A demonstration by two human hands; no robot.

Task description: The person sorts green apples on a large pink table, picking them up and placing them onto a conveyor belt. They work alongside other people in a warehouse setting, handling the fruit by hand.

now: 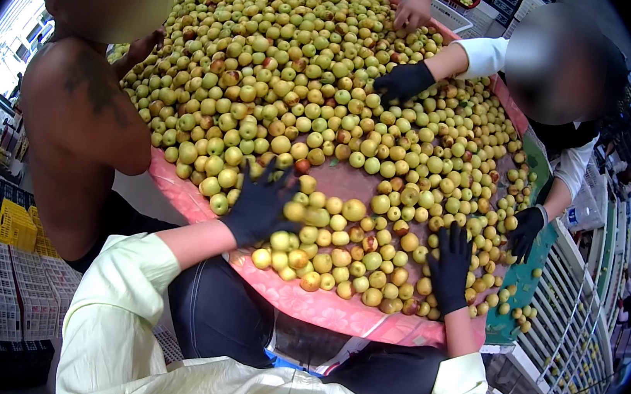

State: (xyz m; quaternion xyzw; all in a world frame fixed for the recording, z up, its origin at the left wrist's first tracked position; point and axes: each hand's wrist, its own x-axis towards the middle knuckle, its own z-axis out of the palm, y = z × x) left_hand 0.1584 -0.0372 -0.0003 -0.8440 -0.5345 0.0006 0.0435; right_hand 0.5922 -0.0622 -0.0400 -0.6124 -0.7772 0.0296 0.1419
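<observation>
Yellow-green fruits with red-brown patches, which look like jujubes, cover a table lined with pink flowered cloth. My left hand, in a black glove, is spread among the fruits near the front left edge. Several blurred fruits lie by its fingertips, beside a bare patch of cloth. Toward the front right, my right hand, also black-gloved, rests palm down on or against the fruits with its fingers extended. Neither hand is closed around a fruit; what lies beneath the palms is hidden.
Opposite on the right, a co-worker's black-gloved hands are among the fruits. Another person's bare hand reaches in at the back. A person stands close at left. A green chute meets a slatted white conveyor. Plastic crates stand at left.
</observation>
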